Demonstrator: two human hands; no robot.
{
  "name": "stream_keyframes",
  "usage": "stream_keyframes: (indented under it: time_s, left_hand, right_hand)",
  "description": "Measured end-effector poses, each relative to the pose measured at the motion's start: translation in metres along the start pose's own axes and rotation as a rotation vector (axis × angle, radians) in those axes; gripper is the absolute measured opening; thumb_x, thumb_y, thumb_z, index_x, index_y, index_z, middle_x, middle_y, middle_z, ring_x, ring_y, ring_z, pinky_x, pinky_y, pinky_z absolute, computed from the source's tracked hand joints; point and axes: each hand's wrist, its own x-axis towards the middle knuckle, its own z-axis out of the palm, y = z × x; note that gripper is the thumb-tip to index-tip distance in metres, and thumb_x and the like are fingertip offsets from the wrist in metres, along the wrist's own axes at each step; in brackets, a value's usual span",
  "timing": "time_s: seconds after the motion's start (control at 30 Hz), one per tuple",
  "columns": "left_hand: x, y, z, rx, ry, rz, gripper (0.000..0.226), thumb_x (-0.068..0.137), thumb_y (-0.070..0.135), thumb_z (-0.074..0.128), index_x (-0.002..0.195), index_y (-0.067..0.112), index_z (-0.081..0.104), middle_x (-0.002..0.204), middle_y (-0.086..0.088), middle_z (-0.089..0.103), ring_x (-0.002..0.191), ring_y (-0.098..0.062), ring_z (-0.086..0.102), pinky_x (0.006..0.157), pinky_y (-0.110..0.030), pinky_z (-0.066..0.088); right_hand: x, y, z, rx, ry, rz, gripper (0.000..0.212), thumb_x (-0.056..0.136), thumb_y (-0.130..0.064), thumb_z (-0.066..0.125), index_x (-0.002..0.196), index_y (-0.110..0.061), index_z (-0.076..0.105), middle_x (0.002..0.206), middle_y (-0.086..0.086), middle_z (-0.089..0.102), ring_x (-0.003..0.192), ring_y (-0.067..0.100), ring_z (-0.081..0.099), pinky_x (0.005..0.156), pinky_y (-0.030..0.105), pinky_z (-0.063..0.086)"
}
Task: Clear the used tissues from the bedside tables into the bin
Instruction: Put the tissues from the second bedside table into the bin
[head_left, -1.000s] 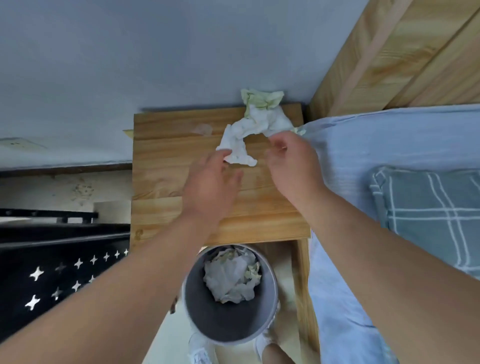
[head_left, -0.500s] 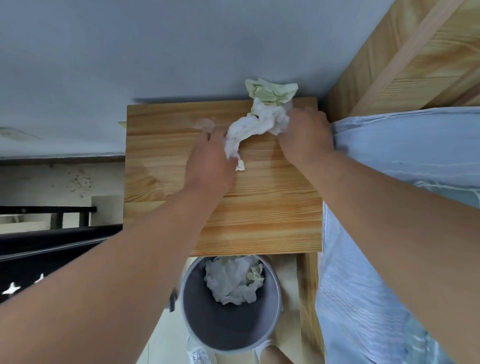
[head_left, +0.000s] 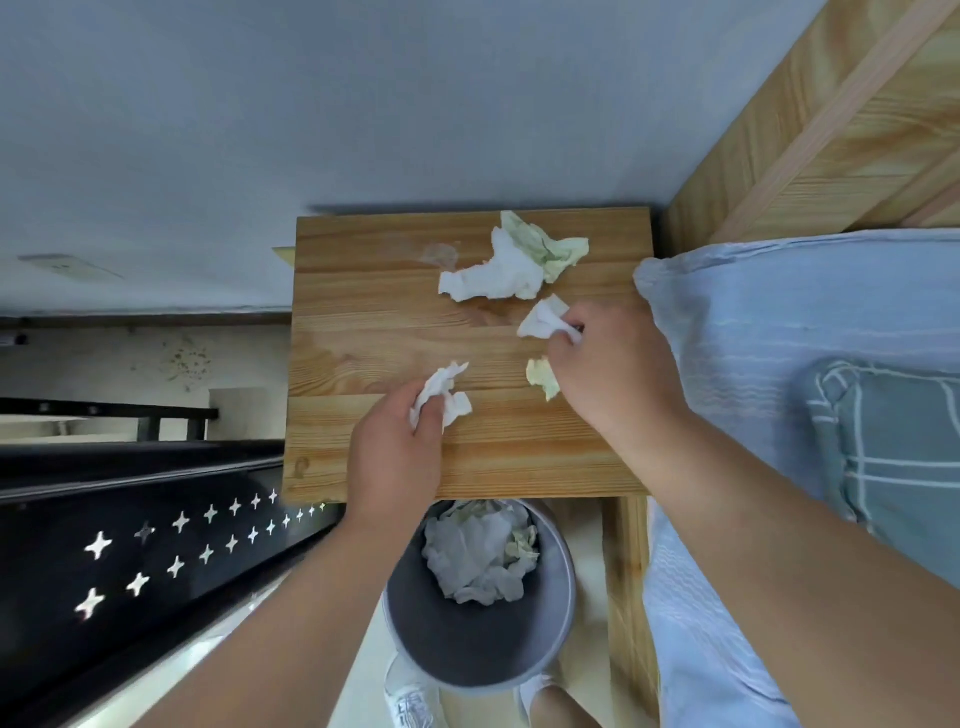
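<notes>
Grabbing: left hand (head_left: 395, 457) clutches a white tissue (head_left: 441, 397); right hand (head_left: 613, 374) pinches two scraps (head_left: 543, 319)
Next: dump both in bin (head_left: 467, 660), bottom middle; then the top wad (head_left: 498, 270)

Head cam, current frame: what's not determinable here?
Head view only:
- Right hand: curled fingers mostly hidden by its own back; whether the white scrap and yellowish scrap it grips are one tissue is unclear.
- Left hand: covers part of the crumpled tissue it grips.
- Bin: far rim hidden by the table edge.
- Tissue pile: covers whatever lies beneath.
- Shoe: cut by the bottom edge.
</notes>
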Motion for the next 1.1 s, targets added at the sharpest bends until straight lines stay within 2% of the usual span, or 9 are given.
stream_keyframes:
  time_s: [0.1, 0.3, 0.4, 0.53, 0.67, 0.77, 0.9, 1.0, 1.1]
  left_hand:
    - [-0.033, -0.010, -0.004, -0.115, -0.037, -0.007, 0.022, 0.107, 0.037, 0.054, 0.106, 0.052, 0.069, 0.091, 0.024, 0.074, 0.080, 0.005, 0.067, 0.062, -0.005, 0.047]
    - [-0.093, -0.057, -0.001, -0.156, -0.046, -0.085, 0.015, 0.104, 0.048, 0.054, 0.105, 0.054, 0.068, 0.081, 0.011, 0.074, 0.065, -0.013, 0.070, 0.059, -0.022, 0.055]
    - [-0.117, -0.086, 0.007, -0.160, -0.062, -0.154, 0.014, 0.104, 0.045, 0.057, 0.108, 0.048, 0.071, 0.084, 0.017, 0.076, 0.068, -0.007, 0.072, 0.064, -0.022, 0.061]
    - [-0.140, -0.126, 0.018, -0.079, -0.146, -0.232, 0.015, 0.105, 0.044, 0.056, 0.107, 0.055, 0.067, 0.096, 0.032, 0.073, 0.083, 0.001, 0.070, 0.079, -0.042, 0.066]
    - [-0.149, -0.166, 0.029, 0.023, -0.188, -0.290, 0.017, 0.104, 0.045, 0.054, 0.094, 0.056, 0.062, 0.085, 0.013, 0.075, 0.081, -0.014, 0.072, 0.074, -0.040, 0.062]
    - [-0.145, -0.190, 0.039, 0.059, -0.257, -0.381, 0.010, 0.103, 0.043, 0.057, 0.110, 0.044, 0.063, 0.101, 0.005, 0.077, 0.088, -0.019, 0.073, 0.082, -0.043, 0.062]
    - [-0.138, -0.205, 0.042, 0.036, -0.336, -0.506, 0.056, 0.100, 0.044, 0.064, 0.151, 0.025, 0.052, 0.137, -0.004, 0.069, 0.110, -0.031, 0.073, 0.098, -0.052, 0.059]
    - [-0.137, -0.204, 0.035, 0.033, -0.332, -0.515, 0.062, 0.099, 0.047, 0.064, 0.155, 0.026, 0.049, 0.150, -0.003, 0.062, 0.123, -0.028, 0.066, 0.104, -0.052, 0.056]
    - [-0.137, -0.187, 0.026, 0.028, -0.275, -0.434, 0.043, 0.100, 0.044, 0.064, 0.141, 0.030, 0.062, 0.136, 0.002, 0.070, 0.111, -0.017, 0.065, 0.093, -0.037, 0.053]
  right_hand:
    - [-0.038, 0.002, 0.000, 0.068, -0.022, 0.023, 0.016, 0.096, -0.018, 0.055, 0.088, -0.013, 0.068, 0.075, 0.001, 0.063, 0.065, 0.020, 0.058, 0.050, 0.030, 0.035]
    - [-0.127, 0.020, 0.032, 0.207, 0.016, 0.060, 0.010, 0.097, -0.019, 0.063, 0.094, -0.015, 0.072, 0.078, -0.007, 0.064, 0.070, 0.013, 0.057, 0.057, 0.013, 0.036]
    - [-0.163, 0.032, 0.056, 0.289, 0.005, 0.133, 0.008, 0.096, -0.018, 0.065, 0.093, -0.016, 0.072, 0.075, -0.009, 0.064, 0.069, 0.010, 0.058, 0.059, 0.015, 0.039]
    - [-0.206, 0.042, 0.096, 0.370, -0.070, 0.192, 0.007, 0.097, -0.021, 0.065, 0.097, -0.018, 0.072, 0.074, -0.013, 0.063, 0.065, 0.003, 0.057, 0.058, 0.014, 0.038]
    - [-0.232, 0.057, 0.143, 0.332, -0.210, 0.311, 0.014, 0.098, -0.028, 0.060, 0.101, -0.022, 0.071, 0.087, -0.010, 0.071, 0.082, 0.013, 0.066, 0.070, 0.030, 0.050]
    - [-0.242, 0.070, 0.178, 0.292, -0.419, 0.403, 0.020, 0.097, -0.036, 0.059, 0.114, -0.026, 0.065, 0.103, -0.013, 0.070, 0.098, 0.013, 0.066, 0.081, 0.030, 0.049]
    - [-0.251, 0.083, 0.197, 0.268, -0.487, 0.440, 0.045, 0.098, -0.040, 0.061, 0.139, -0.022, 0.060, 0.127, -0.004, 0.070, 0.112, 0.014, 0.067, 0.087, 0.027, 0.047]
    - [-0.252, 0.085, 0.191, 0.260, -0.487, 0.473, 0.043, 0.099, -0.040, 0.060, 0.139, -0.024, 0.060, 0.130, -0.006, 0.070, 0.112, 0.012, 0.067, 0.087, 0.024, 0.045]
    - [-0.245, 0.078, 0.170, 0.263, -0.440, 0.442, 0.035, 0.099, -0.034, 0.058, 0.132, -0.027, 0.064, 0.121, -0.011, 0.072, 0.101, 0.007, 0.067, 0.083, 0.022, 0.048]
